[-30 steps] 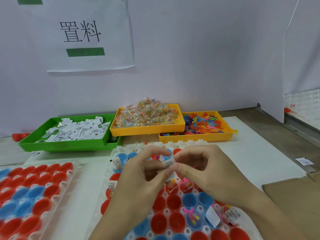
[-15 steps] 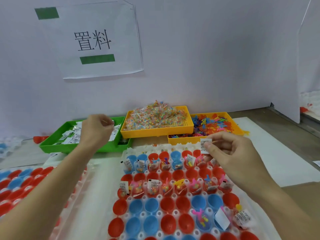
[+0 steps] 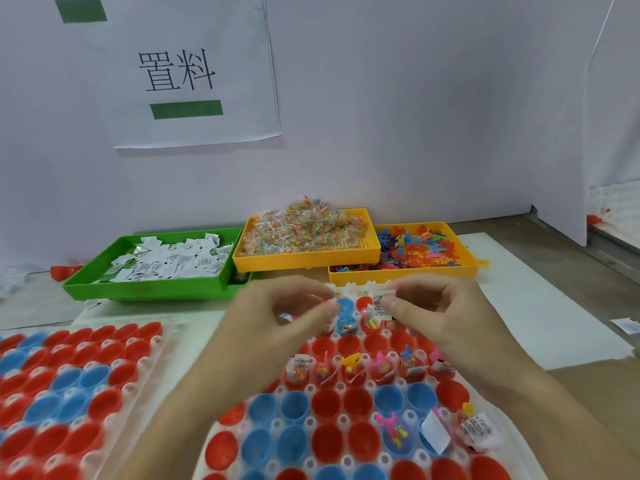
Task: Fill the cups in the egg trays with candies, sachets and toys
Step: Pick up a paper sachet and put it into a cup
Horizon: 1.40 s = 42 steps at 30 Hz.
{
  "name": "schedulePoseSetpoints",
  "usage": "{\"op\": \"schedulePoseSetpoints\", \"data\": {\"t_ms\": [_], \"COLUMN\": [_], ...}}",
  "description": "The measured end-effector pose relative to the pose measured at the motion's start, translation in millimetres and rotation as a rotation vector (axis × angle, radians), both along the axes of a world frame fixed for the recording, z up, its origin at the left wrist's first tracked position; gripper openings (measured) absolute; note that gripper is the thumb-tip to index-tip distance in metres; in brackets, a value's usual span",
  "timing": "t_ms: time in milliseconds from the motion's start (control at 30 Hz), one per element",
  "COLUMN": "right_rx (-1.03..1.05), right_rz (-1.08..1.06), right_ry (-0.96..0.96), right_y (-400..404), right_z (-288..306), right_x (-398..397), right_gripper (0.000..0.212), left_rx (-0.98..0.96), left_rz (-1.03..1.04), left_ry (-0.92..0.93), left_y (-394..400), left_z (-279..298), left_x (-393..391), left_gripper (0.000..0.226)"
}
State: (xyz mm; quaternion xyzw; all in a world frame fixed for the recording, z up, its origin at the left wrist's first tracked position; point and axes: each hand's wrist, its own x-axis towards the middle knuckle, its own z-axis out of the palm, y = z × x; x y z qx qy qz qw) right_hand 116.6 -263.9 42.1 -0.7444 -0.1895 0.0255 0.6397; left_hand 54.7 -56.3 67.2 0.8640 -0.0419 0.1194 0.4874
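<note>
The egg tray (image 3: 362, 441) in front of me holds red and blue cups. One row of cups (image 3: 353, 368) across its middle has toys and sachets in it, as do a few at the lower right (image 3: 474, 431). My right hand (image 3: 440, 313) pinches a white printed sachet (image 3: 382, 301) over the tray's far rows. Just left of the sachet is my left hand (image 3: 287, 317), fingers curled and blurred; whether it holds anything is hidden.
A second egg tray (image 3: 69, 393) with bare cups lies at the left. Behind stand a green tray (image 3: 156, 289) of sachets (image 3: 173, 261), a yellow tray (image 3: 304, 261) of candy bags (image 3: 304, 230) and another yellow tray (image 3: 401, 275) of toys (image 3: 415, 247). A wall closes the back.
My left hand has come back from the green tray to the egg tray, beside my right hand. My right hand has kept the sachet and dropped slightly toward the far cups.
</note>
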Motion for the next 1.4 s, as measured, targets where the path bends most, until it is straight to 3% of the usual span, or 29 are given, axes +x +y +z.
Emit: {"op": "schedulePoseSetpoints", "data": {"t_ms": [67,233,500,833,1067,1267,1400], "right_rx": [0.046,0.069,-0.215,-0.405,-0.401,-0.436,-0.489], "right_rz": [0.078,0.186,0.176,0.427,0.492,0.436,0.485], "right_ry": [0.007,-0.014,-0.235,-0.168,-0.166,-0.239,-0.255], "right_y": [5,16,14,-12,-15,-18,-24], "right_z": [1,3,7,22,24,23,23], "right_x": [-5,-16,-22,-16,-16,-13,-12], "right_gripper": [0.009,0.011,0.011,0.009,0.011,0.010,0.012], "left_rx": [-0.087,-0.114,-0.007,0.121,0.124,0.110,0.020], "left_rz": [-0.043,0.018,0.016,-0.130,-0.177,-0.207,-0.085], "left_ry": [0.020,-0.091,-0.108,-0.094,-0.086,-0.077,-0.105], "left_y": [-17,-25,-21,-28,-27,-25,-13], "left_z": [-6,-25,-31,-30,-29,-31,-33], "left_x": [-5,-6,-14,-23,-25,-24,-20], "left_gripper": [0.027,0.013,0.015,0.015,0.021,0.007,0.012]}}
